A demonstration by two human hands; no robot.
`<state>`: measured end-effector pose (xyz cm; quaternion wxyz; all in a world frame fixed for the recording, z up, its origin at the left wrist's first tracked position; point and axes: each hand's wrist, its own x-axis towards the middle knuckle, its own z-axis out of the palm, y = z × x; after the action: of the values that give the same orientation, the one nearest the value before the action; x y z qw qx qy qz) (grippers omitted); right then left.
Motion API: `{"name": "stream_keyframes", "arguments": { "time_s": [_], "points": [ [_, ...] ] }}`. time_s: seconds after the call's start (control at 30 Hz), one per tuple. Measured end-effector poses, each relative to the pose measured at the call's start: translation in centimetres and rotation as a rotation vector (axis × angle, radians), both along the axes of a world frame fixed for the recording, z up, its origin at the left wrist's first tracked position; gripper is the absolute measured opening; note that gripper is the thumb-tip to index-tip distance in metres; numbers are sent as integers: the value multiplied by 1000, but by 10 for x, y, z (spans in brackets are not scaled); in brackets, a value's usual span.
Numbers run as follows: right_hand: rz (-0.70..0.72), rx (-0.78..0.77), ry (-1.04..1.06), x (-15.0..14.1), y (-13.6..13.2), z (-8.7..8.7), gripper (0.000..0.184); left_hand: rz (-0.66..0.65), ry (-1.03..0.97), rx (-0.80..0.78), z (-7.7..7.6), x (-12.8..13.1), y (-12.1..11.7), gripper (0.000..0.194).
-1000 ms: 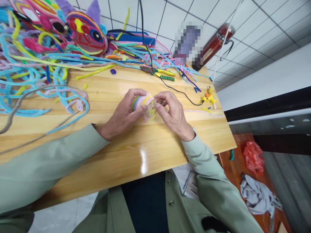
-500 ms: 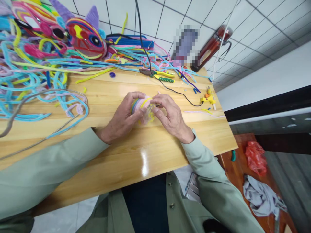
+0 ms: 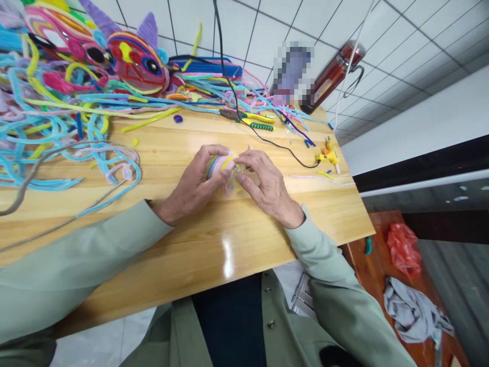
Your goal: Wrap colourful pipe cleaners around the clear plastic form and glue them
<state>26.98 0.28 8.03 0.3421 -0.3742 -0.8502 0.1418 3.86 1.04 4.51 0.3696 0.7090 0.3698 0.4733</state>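
Between my hands is a small rounded piece (image 3: 224, 164) with see-through plastic, banded with fuzzy pink, yellow and blue pipe cleaners. My left hand (image 3: 194, 178) is closed around its left side, thumb across the front. From the right, my right hand (image 3: 263, 183) is closed with thumb and forefinger at the clear edge of the piece. Its other fingers curl behind, partly out of sight. A thin pink tip (image 3: 250, 147) shows just above the right fingers. The underside of the piece is hidden.
Loose pipe cleaners (image 3: 91, 122) heap at the left and back, beside a colourful horned mask (image 3: 137, 63). Pliers with green-yellow handles (image 3: 260, 125) lie beyond my hands. A yellow glue gun (image 3: 327, 157), its black cord crossing the table (image 3: 183, 255), rests right. A red flask (image 3: 332, 76) stands behind.
My right thumb and forefinger have shifted slightly left along the clear edge of the piece. My left hand keeps its hold. The view has moved a touch.
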Motion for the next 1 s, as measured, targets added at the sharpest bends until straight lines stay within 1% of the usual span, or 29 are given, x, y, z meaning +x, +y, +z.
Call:
{"name": "stream_keyframes", "arguments": {
  "time_s": [0.1,0.3,0.43,0.6,0.77,0.93,1.0],
  "points": [
    [-11,10,-15,-1,0,-1,30,10,-29,-26,0,0,0,42],
    [-10,45,-30,-1,1,-1,31,20,-90,-142,3,0,-1,49],
    [-7,79,-26,-2,2,-2,30,50,-3,-153,7,1,1,58],
    [-7,85,-16,-3,3,-5,30,74,59,-138,9,2,4,52],
    [-8,64,-19,-4,0,-4,31,96,8,-159,8,3,1,48],
    [11,86,-17,-3,-2,-5,31,79,8,-182,14,2,-1,46],
    [16,77,8,-3,-3,-7,35,66,16,-192,16,2,-1,44]
  ]
}}
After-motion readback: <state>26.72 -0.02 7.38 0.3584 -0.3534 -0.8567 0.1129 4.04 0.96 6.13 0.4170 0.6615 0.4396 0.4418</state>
